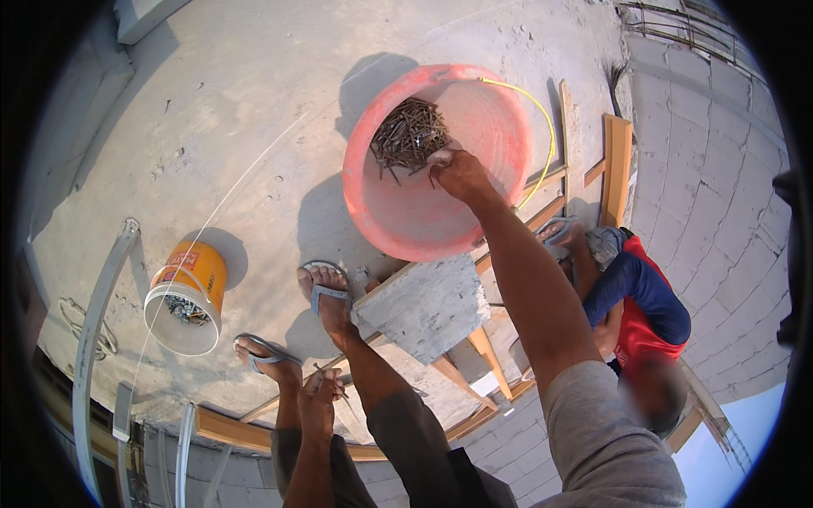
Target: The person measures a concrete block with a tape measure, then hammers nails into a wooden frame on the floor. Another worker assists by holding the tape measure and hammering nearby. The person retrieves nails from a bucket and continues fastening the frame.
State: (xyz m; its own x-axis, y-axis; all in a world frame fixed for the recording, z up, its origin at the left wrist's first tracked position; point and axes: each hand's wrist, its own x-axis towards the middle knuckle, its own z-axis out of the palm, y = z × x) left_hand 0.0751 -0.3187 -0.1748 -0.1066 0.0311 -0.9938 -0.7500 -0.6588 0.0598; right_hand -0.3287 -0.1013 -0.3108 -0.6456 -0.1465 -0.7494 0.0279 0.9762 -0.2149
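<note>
A wide, faded red plastic basin (398, 241) rests on the concrete, with a heap of rusty brown nails (410, 131) against its far left side. My right hand (461, 176) reaches over the basin to the near right edge of the heap. Its fingers are pinched, and a thin dark nail seems to stick out below them. Close to my knees, my left hand (318, 396) is closed around a few nails, whose ends poke out between the fingers. The palm side of both hands is hidden.
An orange-and-white bucket (208, 269) with small metal fasteners lies tipped left of my feet. A yellow cord (549, 127) hangs over the basin's rim. Wooden planks (616, 169) and a grey block slab (423, 309) lie right. A person in red and blue (635, 296) crouches beside the block wall (707, 186).
</note>
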